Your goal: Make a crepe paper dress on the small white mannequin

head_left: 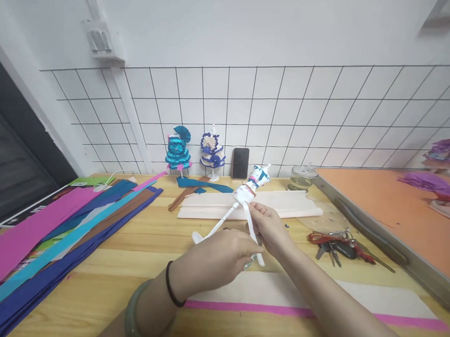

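A small white dress-form mannequin [245, 192] with blue and pink trim on its bodice tilts above the wooden table, its thin white stand [222, 220] slanting down to the left. From its lower edge hangs a narrow white strip [249, 222] that looks like tape. My right hand [269, 226] is closed at the mannequin's lower edge, beside the strip's upper part. My left hand [224, 256] is closed around the lower part of the strip, whose end sticks out past the fingers. A partly hidden roundish thing shows under the left fingertips.
Cream paper with a pink edge [376, 297] lies in front, and another cream piece [298, 205] behind. Coloured paper strips [55, 235] cover the left. Two decorated mannequins [178, 153] and a phone [240, 163] stand at the back. Keys [337, 247] and a glass cup [302, 178] are right.
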A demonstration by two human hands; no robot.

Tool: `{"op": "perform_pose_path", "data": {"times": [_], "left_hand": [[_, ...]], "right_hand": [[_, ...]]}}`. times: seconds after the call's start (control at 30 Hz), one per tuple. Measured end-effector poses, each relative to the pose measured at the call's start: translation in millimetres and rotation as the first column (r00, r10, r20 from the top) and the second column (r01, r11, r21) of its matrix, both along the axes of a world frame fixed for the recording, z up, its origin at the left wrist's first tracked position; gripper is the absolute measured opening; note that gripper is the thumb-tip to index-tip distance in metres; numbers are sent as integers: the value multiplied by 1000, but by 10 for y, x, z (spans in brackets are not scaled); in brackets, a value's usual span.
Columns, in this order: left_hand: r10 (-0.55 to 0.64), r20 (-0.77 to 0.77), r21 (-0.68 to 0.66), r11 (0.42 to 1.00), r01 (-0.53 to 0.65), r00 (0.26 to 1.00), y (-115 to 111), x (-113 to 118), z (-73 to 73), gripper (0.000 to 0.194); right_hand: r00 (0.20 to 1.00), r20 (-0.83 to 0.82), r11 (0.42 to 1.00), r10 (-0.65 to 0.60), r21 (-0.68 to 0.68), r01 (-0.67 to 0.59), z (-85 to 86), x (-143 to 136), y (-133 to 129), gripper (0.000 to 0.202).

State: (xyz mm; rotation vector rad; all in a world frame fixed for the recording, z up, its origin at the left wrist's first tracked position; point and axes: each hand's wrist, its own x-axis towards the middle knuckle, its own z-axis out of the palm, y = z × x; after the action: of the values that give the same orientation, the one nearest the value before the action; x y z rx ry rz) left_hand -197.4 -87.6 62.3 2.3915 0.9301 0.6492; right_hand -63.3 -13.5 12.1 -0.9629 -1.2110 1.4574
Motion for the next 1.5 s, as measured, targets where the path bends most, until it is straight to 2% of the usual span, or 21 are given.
{"op": "perform_pose_path", "data": {"times": [0.03,0.1,0.17,0.2,0.23,0.3,0.4,0.5,0.63,0.77,0.93,1.07,1.17,1.27,1.4,1.5], "left_hand": [[41,20,-19,999,-41,999,9,-28,21,25],[265,185,-66,964,-257,946,63,-83,28,24],[526,360,-122,845,-521,770,153,-131,-17,21],[617,390,-149,774,-615,683,203,-151,-56,23],[655,401,-177,741,-648,640,251,-167,-100,29],[650,430,-268,754,-599,626,330,-188,-186,38],[606,491,-405,795,-452,626,386,-195,-256,42],[576,547,-495,808,-321,607,379,-206,-224,43],[562,573,-553,802,-225,597,352,-255,-126,59],[522,614,-598,797,-83,592,348,-269,-110,67],[588,538,-629,757,-176,604,341,-212,-174,62],[577,552,-593,779,-203,601,340,-202,-198,58],[596,542,-521,791,-319,593,355,-205,-207,59],[586,525,-417,809,-414,617,364,-205,-215,61],[571,509,-392,820,-417,644,340,-213,-177,61],[560,512,-418,825,-381,651,297,-230,-98,64]], "right_hand": [[1000,-8,1000,4,0,-4,1,7,5,40],[1000,-20,1000,14,12,-14,4,13,8,38],[999,-25,999,36,25,-35,6,4,-4,37],[998,-25,998,51,29,-50,6,-5,-14,37],[997,-26,997,68,33,-67,5,-16,-27,36],[994,-29,994,101,42,-100,1,-39,-55,36],[990,-29,989,138,56,-136,3,-60,-94,36],[986,-22,985,165,55,-164,32,-60,-124,35],[975,-47,976,217,42,-215,99,-44,-143,34],[982,-23,980,185,76,-183,126,-32,-124,33],[989,-9,981,150,125,-148,72,-65,-122,31],[992,41,967,117,225,-123,25,-90,-150,32],[991,123,970,51,231,-78,24,-85,-160,46],[989,129,980,70,175,-92,35,-77,-156,59],[988,102,985,115,119,-127,38,-74,-143,58],[984,54,973,167,152,-174,46,-71,-137,52]]}}
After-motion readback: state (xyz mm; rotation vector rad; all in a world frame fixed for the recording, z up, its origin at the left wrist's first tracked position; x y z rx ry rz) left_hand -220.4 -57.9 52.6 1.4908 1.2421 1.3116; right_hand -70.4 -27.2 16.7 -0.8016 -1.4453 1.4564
